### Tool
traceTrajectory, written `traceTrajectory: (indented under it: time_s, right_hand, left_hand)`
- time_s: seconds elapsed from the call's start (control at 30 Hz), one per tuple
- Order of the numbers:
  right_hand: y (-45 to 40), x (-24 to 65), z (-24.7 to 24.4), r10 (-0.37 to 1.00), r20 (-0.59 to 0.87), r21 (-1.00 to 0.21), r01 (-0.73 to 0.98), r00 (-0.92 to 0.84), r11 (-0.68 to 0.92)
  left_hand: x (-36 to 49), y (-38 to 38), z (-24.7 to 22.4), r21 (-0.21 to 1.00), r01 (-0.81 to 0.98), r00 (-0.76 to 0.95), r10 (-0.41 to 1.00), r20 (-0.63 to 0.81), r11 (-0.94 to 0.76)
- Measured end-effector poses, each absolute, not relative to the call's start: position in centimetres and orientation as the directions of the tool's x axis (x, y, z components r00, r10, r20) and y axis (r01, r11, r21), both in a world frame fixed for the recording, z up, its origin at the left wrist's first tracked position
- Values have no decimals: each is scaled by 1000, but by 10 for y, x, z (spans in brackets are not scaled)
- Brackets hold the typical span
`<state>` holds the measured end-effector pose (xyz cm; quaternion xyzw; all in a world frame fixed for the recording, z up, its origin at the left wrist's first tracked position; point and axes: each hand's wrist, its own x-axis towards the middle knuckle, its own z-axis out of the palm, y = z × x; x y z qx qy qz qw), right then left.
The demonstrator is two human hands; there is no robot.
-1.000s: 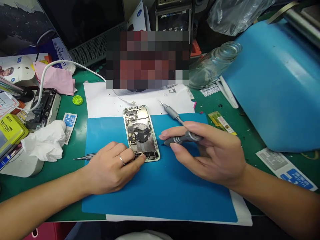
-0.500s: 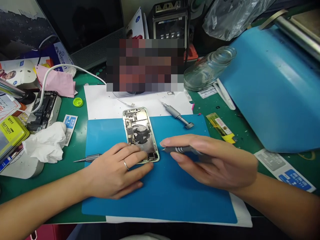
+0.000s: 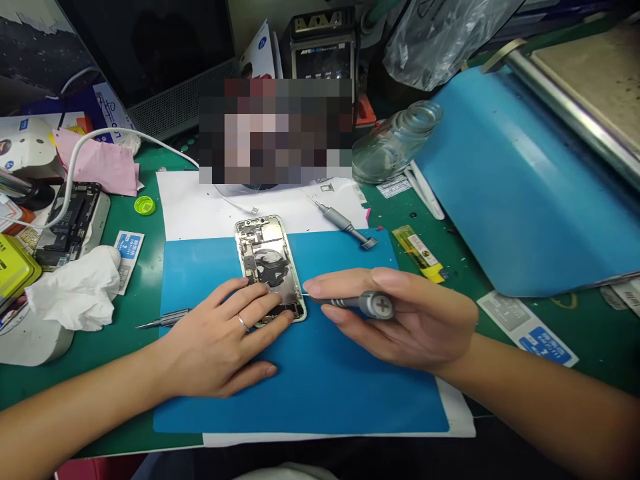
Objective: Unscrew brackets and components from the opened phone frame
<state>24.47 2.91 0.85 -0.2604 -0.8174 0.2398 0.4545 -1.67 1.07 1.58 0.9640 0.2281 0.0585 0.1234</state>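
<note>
The opened phone point(image 3: 273, 267) lies on the blue mat point(image 3: 310, 380), its far end just reaching the white paper point(image 3: 190, 207), its inner parts face up. The left hand point(image 3: 215, 340) is over its near end, fingers spread apart and resting on it rather than clamped. And here's the right hand point(image 3: 425, 327), grip closed on a dark screwdriver point(image 3: 379, 305), the tip just beside the phone's right edge! It looks like fine work at the near half of the phone. Any move with that tip calls for a light, steady touch and a phone that doesn't slide.

Outward now: a grey screwdriver point(image 3: 337, 219) lies far right of the phone, and another driver point(image 3: 167, 319) pokes out left, beside the left hand. On to the writing! The held driver's cap shows a plus sign. Across the green counter point(image 3: 150, 260), the black box point(image 3: 323, 60) at the far side appears to read "AIFE", the rest too small. The left card point(image 3: 131, 250) and the right card point(image 3: 527, 330) carry blue print, too blurred to read surely.
</note>
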Motion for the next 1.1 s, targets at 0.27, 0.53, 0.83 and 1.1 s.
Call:
traceTrajectory:
  time_s: [0.27, 0.53, 0.83, 1.1]
  right_hand:
    - [29, 245, 5, 620, 638, -617, 180, -456, 766]
    - [26, 252, 9, 610, 605, -599, 213, -512, 772]
    - [19, 255, -13, 674, 570, -663, 221, -470, 715]
    - [22, 252, -3, 640, 584, -615, 242, -500, 750]
  left_hand:
    - [-16, 12, 16, 260, 421, 892, 449, 53, -869]
    - [-13, 12, 17, 257, 408, 900, 434, 50, -876]
    - [-12, 12, 17, 269, 400, 903, 427, 48, -876]
    - [-12, 12, 16, 262, 392, 905, 422, 64, -882]
